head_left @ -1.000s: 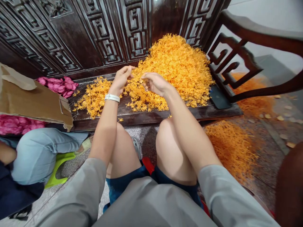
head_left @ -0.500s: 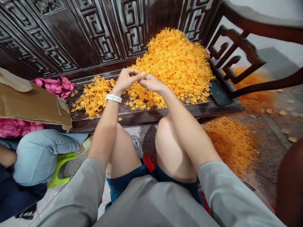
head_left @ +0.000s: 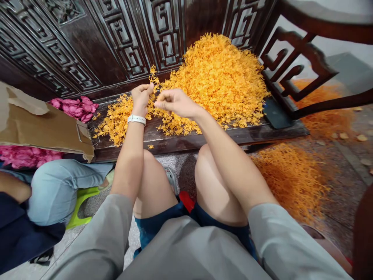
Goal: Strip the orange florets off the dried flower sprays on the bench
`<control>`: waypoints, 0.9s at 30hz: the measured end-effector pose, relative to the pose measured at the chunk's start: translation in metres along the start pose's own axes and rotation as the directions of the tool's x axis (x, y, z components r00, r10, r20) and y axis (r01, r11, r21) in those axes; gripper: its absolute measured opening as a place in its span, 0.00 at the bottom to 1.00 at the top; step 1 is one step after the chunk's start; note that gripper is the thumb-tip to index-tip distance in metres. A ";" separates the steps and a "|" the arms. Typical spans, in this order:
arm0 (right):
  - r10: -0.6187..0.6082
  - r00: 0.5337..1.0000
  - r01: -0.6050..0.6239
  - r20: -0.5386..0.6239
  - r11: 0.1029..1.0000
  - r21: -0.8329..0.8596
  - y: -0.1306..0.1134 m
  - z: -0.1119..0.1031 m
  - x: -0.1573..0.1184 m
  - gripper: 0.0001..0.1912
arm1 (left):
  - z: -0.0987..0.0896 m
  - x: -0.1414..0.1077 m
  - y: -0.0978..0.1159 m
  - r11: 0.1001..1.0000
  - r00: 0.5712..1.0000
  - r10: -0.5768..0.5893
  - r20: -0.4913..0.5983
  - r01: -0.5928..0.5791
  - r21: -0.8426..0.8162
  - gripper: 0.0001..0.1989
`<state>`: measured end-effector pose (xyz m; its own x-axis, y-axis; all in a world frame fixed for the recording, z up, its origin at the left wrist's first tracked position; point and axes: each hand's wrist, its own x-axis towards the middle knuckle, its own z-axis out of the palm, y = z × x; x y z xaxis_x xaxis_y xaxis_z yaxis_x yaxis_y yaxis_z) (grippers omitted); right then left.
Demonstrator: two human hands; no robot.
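My left hand (head_left: 140,97), with a white watch band (head_left: 136,119) at the wrist, is closed on a short strand of orange flower-shaped pieces (head_left: 153,74). The strand sticks up above the fingertips. Close by on its right, my right hand (head_left: 179,103) has thumb and forefinger pinched together; anything between them is too small to make out. The hands are slightly apart. Behind the right hand a large heap of the same small orange pieces (head_left: 221,77) covers the dark wooden bench (head_left: 175,145). A smaller orange pile (head_left: 116,122) lies left of my left wrist.
Pink flowers (head_left: 76,108) and a cardboard box (head_left: 43,128) are at the left. Another person's leg in jeans (head_left: 55,190) is beside me, near a green stool (head_left: 80,208). A phone-like dark slab (head_left: 277,113) lies by the armrest (head_left: 309,52). Orange strands (head_left: 291,182) cover floor at right.
My hands were together at the fingertips; now they have moved apart, the left one to the left. The orange strand now shows upright above my left fingers. The view has shifted slightly.
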<state>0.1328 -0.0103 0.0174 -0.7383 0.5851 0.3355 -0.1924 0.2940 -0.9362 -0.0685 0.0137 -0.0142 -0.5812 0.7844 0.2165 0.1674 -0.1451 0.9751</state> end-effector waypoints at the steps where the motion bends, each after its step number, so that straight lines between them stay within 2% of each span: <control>1: 0.001 0.991 0.009 -0.131 0.997 0.073 0.001 -0.005 0.002 0.21 | -0.002 -0.001 0.001 1.000 1.000 0.001 -0.004 -0.001 -0.003 0.14; 2: 0.013 0.964 0.025 -0.266 0.990 0.139 0.003 -0.012 0.003 0.23 | -0.004 -0.002 0.002 1.000 1.000 -0.003 -0.001 0.003 -0.009 0.14; 4: 0.066 0.869 0.052 -0.490 0.973 0.223 0.010 -0.029 0.005 0.26 | -0.003 -0.005 0.004 1.000 0.999 -0.016 0.042 0.017 -0.025 0.14; 6: 0.142 0.794 0.017 -0.591 0.967 0.256 0.018 -0.043 0.004 0.29 | 0.002 -0.008 0.007 0.999 0.993 -0.017 0.117 0.022 -0.041 0.14; 8: 0.215 0.772 -0.064 -0.598 0.963 0.263 0.025 -0.049 0.002 0.31 | 0.008 -0.011 0.009 0.998 0.982 -0.010 0.188 0.020 -0.054 0.13; 12: 0.266 0.787 -0.179 -0.556 0.962 0.207 0.034 -0.041 0.002 0.33 | 0.019 -0.019 0.014 0.997 0.948 0.045 0.316 -0.021 -0.081 0.10; 16: 0.229 0.809 -0.185 -0.541 0.973 0.136 0.040 -0.031 0.007 0.27 | 0.023 -0.027 0.015 0.997 0.897 0.069 0.437 -0.049 -0.056 0.09; 19: 0.190 0.836 -0.162 -0.516 0.982 0.099 0.044 -0.030 0.010 0.16 | 0.024 -0.028 0.014 0.995 0.881 0.096 0.463 -0.103 -0.009 0.11; 21: 0.170 0.848 -0.161 -0.502 0.985 0.063 0.047 -0.030 0.010 0.13 | 0.025 -0.028 0.013 0.990 0.873 0.115 0.474 -0.138 0.014 0.13; 24: 0.156 0.856 -0.178 -0.493 0.984 0.001 0.052 -0.030 0.011 0.15 | 0.026 -0.029 0.014 0.984 0.857 0.141 0.496 -0.175 0.023 0.17; 27: 0.148 0.860 -0.198 -0.488 0.979 -0.053 0.053 -0.031 0.010 0.17 | 0.025 -0.030 0.017 0.980 0.855 0.169 0.490 -0.200 0.010 0.14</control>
<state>0.1353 0.0339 -0.0254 -0.3479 0.9157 0.2010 -0.0077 0.2116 -0.9773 -0.0283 0.0025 -0.0054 -0.0783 0.9418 0.3269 0.2884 -0.2924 0.9118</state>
